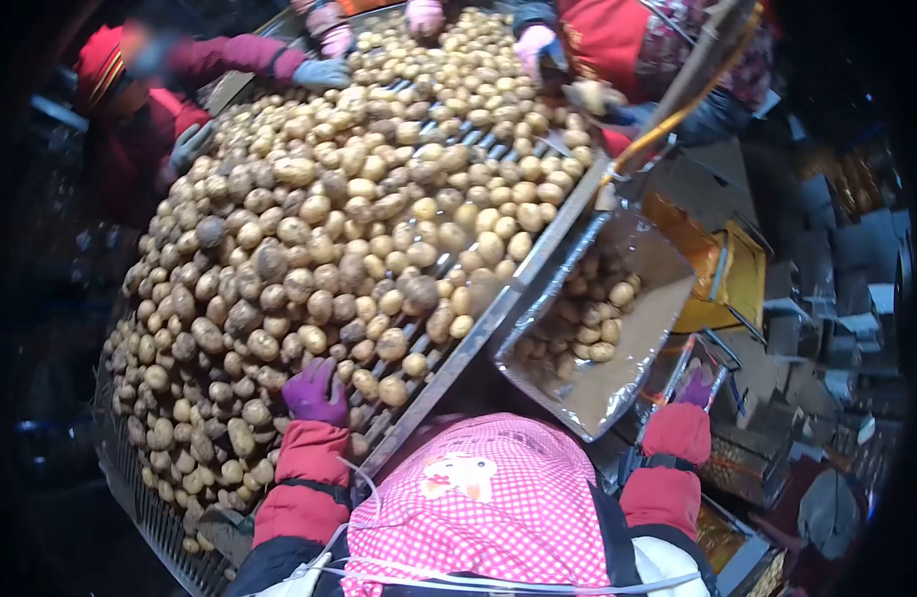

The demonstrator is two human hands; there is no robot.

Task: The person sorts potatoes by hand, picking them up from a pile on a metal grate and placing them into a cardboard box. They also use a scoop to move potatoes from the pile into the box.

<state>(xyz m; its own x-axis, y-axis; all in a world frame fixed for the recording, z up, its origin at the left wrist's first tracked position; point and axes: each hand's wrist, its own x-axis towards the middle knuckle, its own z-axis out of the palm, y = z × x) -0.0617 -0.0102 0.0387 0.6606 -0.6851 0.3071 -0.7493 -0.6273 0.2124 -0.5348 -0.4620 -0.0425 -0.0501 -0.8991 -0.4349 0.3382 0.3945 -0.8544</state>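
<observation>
A wide roller table (478,328) carries a dense heap of potatoes (319,239). My left hand (315,392), in a purple glove with a red sleeve cover, rests on potatoes at the near edge of the heap, fingers curled over them. My right hand (693,386), also gloved purple, is down at the right beside a metal chute (617,388) that holds several potatoes (593,318). Most of it is hidden behind its red sleeve cover. A pink checked apron (488,497) fills the bottom centre.
Other people stand around the table: a person in red at the far left with a blue glove (321,72), pink-gloved hands (425,16) at the far end, another person (627,40) at the top right. Yellow crates (727,269) and boxes lie right of the chute.
</observation>
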